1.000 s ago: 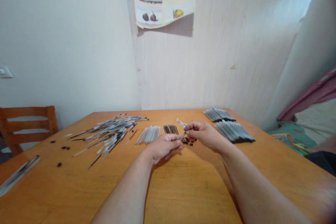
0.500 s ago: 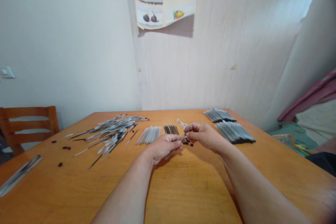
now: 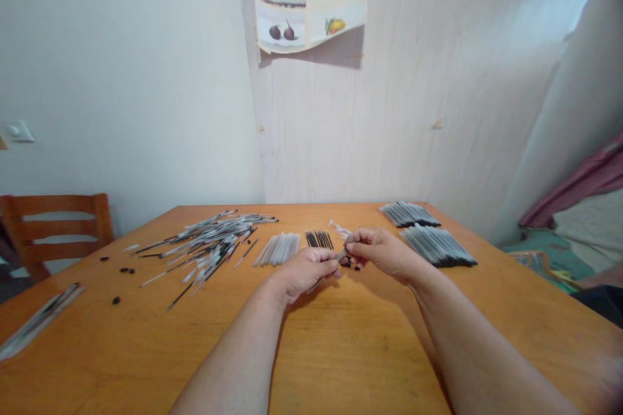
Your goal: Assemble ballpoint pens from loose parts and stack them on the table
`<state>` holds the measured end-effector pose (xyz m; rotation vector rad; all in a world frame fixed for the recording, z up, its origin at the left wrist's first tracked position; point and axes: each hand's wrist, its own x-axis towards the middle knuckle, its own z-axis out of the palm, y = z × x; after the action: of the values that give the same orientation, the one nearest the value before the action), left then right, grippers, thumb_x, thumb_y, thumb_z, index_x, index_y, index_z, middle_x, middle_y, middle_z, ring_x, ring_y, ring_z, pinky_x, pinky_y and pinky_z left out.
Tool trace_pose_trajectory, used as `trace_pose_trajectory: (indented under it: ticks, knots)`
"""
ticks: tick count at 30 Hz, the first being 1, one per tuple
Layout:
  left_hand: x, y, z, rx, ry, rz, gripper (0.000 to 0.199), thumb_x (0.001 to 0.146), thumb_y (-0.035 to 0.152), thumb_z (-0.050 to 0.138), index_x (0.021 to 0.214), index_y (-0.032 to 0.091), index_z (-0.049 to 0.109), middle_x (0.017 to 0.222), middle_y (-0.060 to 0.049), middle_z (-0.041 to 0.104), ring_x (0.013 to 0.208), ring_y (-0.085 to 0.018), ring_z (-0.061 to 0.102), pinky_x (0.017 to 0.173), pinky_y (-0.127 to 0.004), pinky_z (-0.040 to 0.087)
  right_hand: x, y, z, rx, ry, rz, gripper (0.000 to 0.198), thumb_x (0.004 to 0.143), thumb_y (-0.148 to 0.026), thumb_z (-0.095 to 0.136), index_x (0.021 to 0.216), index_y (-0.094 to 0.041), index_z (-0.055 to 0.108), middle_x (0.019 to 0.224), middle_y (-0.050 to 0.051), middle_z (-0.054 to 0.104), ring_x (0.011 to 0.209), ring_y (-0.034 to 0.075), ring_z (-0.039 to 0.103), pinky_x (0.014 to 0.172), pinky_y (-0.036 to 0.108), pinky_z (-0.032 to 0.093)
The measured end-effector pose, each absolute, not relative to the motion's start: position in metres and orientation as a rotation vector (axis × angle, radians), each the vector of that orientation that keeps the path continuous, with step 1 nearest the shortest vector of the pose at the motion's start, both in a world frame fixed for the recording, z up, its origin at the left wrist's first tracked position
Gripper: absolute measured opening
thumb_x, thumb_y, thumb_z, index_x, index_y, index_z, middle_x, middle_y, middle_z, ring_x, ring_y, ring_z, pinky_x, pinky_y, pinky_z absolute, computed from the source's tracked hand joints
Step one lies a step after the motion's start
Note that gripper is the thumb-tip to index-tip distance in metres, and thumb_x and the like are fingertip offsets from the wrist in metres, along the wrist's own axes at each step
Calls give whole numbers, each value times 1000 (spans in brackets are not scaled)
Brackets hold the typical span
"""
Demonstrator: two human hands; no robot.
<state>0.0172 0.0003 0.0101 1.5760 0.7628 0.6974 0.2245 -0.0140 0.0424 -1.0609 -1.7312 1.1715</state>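
Observation:
Above the middle of the table, my left hand (image 3: 311, 272) is closed around a slim grey translucent pen barrel (image 3: 341, 256), whose lower end sticks out beneath the palm. My right hand (image 3: 377, 253) pinches the barrel's upper end, where something small and dark shows between thumb and forefinger. Its exact shape is hidden by the fingers. Just beyond my hands lie a row of thin black ink refills (image 3: 318, 240), a row of clear pen barrels (image 3: 277, 249) and a few small white pieces (image 3: 340, 229). Small black plugs (image 3: 357, 267) lie under my right hand.
A loose heap of pen parts (image 3: 209, 243) spreads over the left of the table (image 3: 341, 363). Several black caps (image 3: 115, 300) and a long clear bundle (image 3: 41, 321) lie farther left. Two stacks of black-ended pens (image 3: 438, 245) sit at right. A wooden chair (image 3: 58, 228) stands at left.
The view has shifted slightly. Both hands stay together on the pen barrel, and the right fingers sit a little closer over its upper end.

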Motion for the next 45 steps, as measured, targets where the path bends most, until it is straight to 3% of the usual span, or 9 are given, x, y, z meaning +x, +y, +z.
trace_pose_trajectory:
  ticks: [6,13,18,23,26,31,35,40,45]
  knots:
    - [19,0,10,1621,772,689,28,80,35,65,94,11,70,87,-8,66,80,-15,56,79,-30,37,220,-16,43,-1195,-1872,985,22,85,-36,53,75,-17,56,61,-1,55,53,11,46,51,23,35]
    - [22,-4,13,1662,797,689,23,80,30,63,92,11,70,84,-7,67,79,-16,57,78,-30,39,219,-5,31,-1302,-2055,525,38,90,-44,45,63,-18,54,61,0,52,60,13,45,57,25,33]
    - [22,-3,13,1605,773,710,27,80,32,65,98,12,71,84,-7,66,77,-14,56,75,-28,39,221,-2,30,-1176,-2052,583,50,94,-54,36,63,-19,52,61,0,52,60,14,47,58,26,34]
    - [23,-7,17,1534,780,709,33,82,32,63,108,13,69,81,-6,66,73,-13,55,70,-25,39,221,-8,36,-1178,-1967,719,35,93,-45,43,74,-18,56,65,0,56,59,13,50,56,25,37]
    - [23,-9,19,1558,798,695,29,83,33,62,103,13,70,77,-4,65,66,-11,52,66,-25,38,220,-11,37,-1201,-2000,674,32,91,-41,46,72,-18,56,65,1,56,59,13,50,56,25,36]
    - [23,-7,15,1613,807,707,25,82,31,63,95,11,71,80,-6,66,71,-12,54,69,-25,38,218,-6,33,-1190,-2093,474,44,94,-46,41,62,-19,52,60,-1,50,58,13,45,56,26,31]
    - [23,-7,17,1578,795,730,30,81,35,64,99,12,71,79,-5,65,70,-12,53,68,-25,38,222,-3,31,-1159,-2040,528,46,95,-50,38,65,-19,54,60,-1,52,59,13,46,57,26,33]
    - [23,-7,18,1580,813,736,30,82,35,63,101,13,71,77,-5,65,68,-12,52,68,-26,38,224,-8,33,-1141,-1988,678,33,94,-44,45,78,-19,59,68,1,59,61,13,50,57,25,36]
    - [22,-2,9,1603,796,726,30,81,37,65,96,12,71,80,-6,66,72,-13,54,70,-26,38,220,-5,31,-1160,-2063,510,39,94,-44,44,68,-18,58,65,1,57,62,14,49,58,26,35]
